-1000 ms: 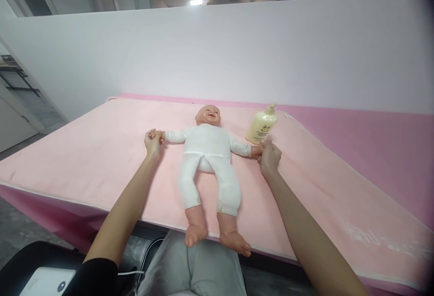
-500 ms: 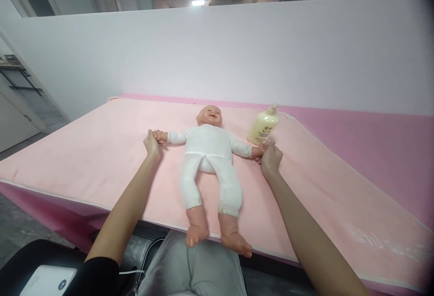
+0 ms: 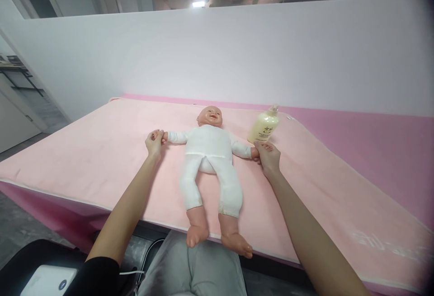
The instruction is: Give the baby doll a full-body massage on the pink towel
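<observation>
A baby doll (image 3: 209, 160) in white clothes lies on its back on a pink towel (image 3: 101, 151), arms spread to both sides, bare feet over the near edge. My left hand (image 3: 154, 143) grips the doll's hand on the left side. My right hand (image 3: 267, 156) is closed around the doll's other hand on the right. A pale yellow pump bottle (image 3: 263, 126) stands upright just behind my right hand.
The towel covers a pink padded table (image 3: 373, 138) set against a white partition wall (image 3: 237, 52). My grey-trousered lap (image 3: 196, 269) is under the table's near edge. A white device (image 3: 47, 281) rests on a black surface at the lower left.
My hands have shifted slightly on the doll's hands; the right one now wraps the doll's hand more from above. The doll stays in place.
</observation>
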A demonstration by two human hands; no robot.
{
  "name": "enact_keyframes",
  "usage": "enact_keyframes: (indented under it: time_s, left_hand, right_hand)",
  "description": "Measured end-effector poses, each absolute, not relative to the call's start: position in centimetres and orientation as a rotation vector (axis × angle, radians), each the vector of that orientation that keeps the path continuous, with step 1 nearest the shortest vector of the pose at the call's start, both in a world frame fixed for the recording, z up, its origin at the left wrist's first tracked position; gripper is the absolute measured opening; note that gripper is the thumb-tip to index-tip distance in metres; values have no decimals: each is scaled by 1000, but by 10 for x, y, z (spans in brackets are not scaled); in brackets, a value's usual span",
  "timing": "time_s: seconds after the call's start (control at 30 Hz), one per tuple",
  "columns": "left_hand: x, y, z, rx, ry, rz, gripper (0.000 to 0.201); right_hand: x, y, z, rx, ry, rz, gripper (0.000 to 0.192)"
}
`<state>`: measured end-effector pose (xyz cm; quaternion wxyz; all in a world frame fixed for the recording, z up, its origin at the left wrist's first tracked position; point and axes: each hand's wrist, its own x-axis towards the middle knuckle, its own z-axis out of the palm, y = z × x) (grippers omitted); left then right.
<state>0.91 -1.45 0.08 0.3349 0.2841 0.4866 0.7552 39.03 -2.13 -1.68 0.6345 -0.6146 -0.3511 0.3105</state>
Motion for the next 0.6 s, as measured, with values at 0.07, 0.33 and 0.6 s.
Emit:
enact_keyframes:
  time_s: [0.07, 0.33, 0.6]
  left_hand:
    - [9, -15, 2, 737, 1277, 1965, 32]
    - [10, -15, 4, 727, 1317, 1944, 35]
    - [9, -13, 6, 650, 1315, 1932, 50]
  right_hand:
    - [391, -21, -18, -1412, -801, 705, 35]
    - [391, -21, -21, -1399, -807, 642, 31]
    - [390, -20, -17, -1405, -713, 685, 43]
